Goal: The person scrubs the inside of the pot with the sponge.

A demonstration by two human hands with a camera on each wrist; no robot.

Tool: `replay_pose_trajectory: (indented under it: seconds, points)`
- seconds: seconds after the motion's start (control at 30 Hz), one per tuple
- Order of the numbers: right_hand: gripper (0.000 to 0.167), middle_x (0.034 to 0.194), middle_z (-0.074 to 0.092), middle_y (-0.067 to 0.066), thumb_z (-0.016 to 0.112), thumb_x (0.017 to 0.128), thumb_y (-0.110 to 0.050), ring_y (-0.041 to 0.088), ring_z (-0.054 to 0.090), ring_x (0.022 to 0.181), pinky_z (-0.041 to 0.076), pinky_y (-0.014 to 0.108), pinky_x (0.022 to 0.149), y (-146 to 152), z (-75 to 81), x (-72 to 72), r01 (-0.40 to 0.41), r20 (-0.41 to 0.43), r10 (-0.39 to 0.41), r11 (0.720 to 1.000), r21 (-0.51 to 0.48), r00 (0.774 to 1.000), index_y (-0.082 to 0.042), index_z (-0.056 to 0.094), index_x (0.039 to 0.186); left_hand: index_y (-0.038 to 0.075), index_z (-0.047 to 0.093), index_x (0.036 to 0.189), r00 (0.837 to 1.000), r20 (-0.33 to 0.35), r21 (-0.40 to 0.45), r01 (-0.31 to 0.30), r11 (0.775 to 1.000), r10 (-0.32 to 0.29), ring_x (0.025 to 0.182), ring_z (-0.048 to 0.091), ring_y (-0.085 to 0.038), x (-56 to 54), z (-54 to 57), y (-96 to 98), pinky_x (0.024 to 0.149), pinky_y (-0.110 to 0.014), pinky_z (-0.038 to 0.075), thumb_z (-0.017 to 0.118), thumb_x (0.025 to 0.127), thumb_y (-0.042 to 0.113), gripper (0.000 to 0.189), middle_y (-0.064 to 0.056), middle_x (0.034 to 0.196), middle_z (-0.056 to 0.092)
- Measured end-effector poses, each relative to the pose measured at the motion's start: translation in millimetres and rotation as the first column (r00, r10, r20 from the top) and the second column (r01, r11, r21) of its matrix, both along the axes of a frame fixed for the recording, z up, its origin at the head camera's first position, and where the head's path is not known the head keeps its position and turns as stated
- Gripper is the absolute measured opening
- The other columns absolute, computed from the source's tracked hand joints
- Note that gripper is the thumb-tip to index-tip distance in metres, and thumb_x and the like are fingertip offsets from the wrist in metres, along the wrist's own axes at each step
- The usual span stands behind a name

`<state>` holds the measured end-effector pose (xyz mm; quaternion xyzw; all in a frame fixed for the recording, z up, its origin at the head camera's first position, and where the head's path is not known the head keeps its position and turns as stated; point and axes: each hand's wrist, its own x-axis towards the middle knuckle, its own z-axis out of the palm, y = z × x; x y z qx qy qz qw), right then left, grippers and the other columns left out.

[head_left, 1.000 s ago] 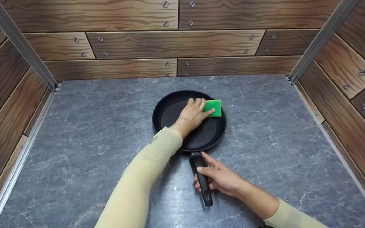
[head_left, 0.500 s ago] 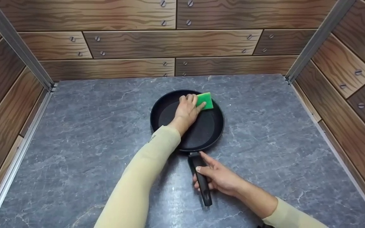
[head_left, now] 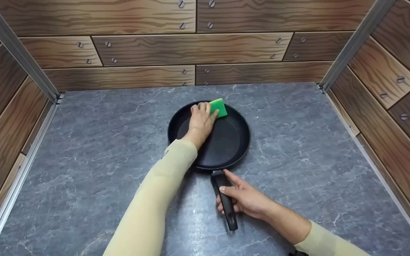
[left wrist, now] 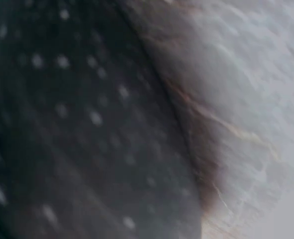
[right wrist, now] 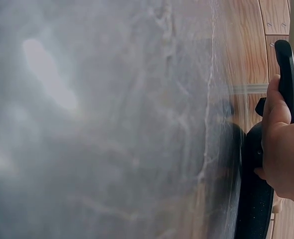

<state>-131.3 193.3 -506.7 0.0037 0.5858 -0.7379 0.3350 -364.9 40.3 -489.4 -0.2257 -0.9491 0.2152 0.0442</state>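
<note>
"Brown wood-grain plank panels [head_left: 144, 49] on the far, left and right sides. Grey metal rails [head_left: 20, 53] at both far corners. Surface: dark grey marbled tabletop [head_left: 297, 142], pale veins."

"Anything on it?"

"One round black frying pan [head_left: 230, 140], mid-table. Its long black handle [head_left: 230, 216] points to the near side, slanting a little right."

"Left hand [head_left: 200, 119]?"

"Over the pan's far left part, pale yellow sleeve [head_left: 151, 188] down to the wrist. Holds a small rectangular green sponge [head_left: 219, 107], yellow along one edge. Thumb on the green face; other fingers bent at the left, their tips hard to make out. Sponge lies at the pan's far side, overlapping the rim as seen from the head. Contact with the pan wall: cannot tell."

"Right hand [head_left: 249, 199]?"

"Near side, wrapped round the handle. Thumb on top, index finger stretched toward the pan, the rest curled underneath. Right wrist view shows the same grip."

"Left wrist view?"

"Close and blurred: dark surface, pale specks, curved edge, marbled tabletop to the right."
</note>
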Motion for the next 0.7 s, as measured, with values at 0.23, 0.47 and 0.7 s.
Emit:
replay_pose_trajectory:
  seconds: [0.23, 0.47, 0.7]
  points:
    - [0.09, 0.094, 0.072, 0.014, 0.056, 0.11, -0.017, 0.019, 0.075, 0.079, 0.064, 0.038, 0.076, -1.5, 1.4, 1.0, 0.006, 0.012, -0.006, 1.0, -0.013, 1.0, -0.014, -0.011, 0.171, 0.034, 0.034, 0.168, 0.999, 0.018, 0.002, -0.032, 0.999, 0.032, 0.121, 0.045, -0.036, -5.6, 0.1, -15.5, 0.089, -0.047, 0.042, 0.026, 0.114, 0.026, 0.055, -0.02, 0.148, 0.043]
    - [0.09, 0.094, 0.071, 0.016, 0.056, 0.11, -0.016, 0.02, 0.074, 0.079, 0.064, 0.038, 0.074, -1.4, 2.3, 1.4, 0.012, 0.004, -0.011, 1.0, -0.016, 1.0, -0.014, -0.01, 0.171, 0.03, 0.035, 0.168, 0.998, 0.038, 0.021, -0.047, 0.999, 0.046, 0.125, 0.046, -0.038, -7.3, 1.3, -30.1, 0.092, -0.049, 0.042, 0.029, 0.115, 0.028, 0.054, -0.022, 0.149, 0.043]
    - [0.09, 0.094, 0.071, 0.016, 0.056, 0.11, -0.015, 0.02, 0.074, 0.08, 0.064, 0.038, 0.075, -2.7, 1.9, 2.4, 0.02, 0.006, -0.019, 1.0, -0.012, 1.0, -0.014, -0.01, 0.171, 0.029, 0.036, 0.168, 0.997, 0.04, -0.001, -0.067, 0.998, 0.067, 0.124, 0.045, -0.039, -2.0, 4.6, -42.1, 0.093, -0.05, 0.042, 0.028, 0.115, 0.027, 0.053, -0.022, 0.147, 0.044]
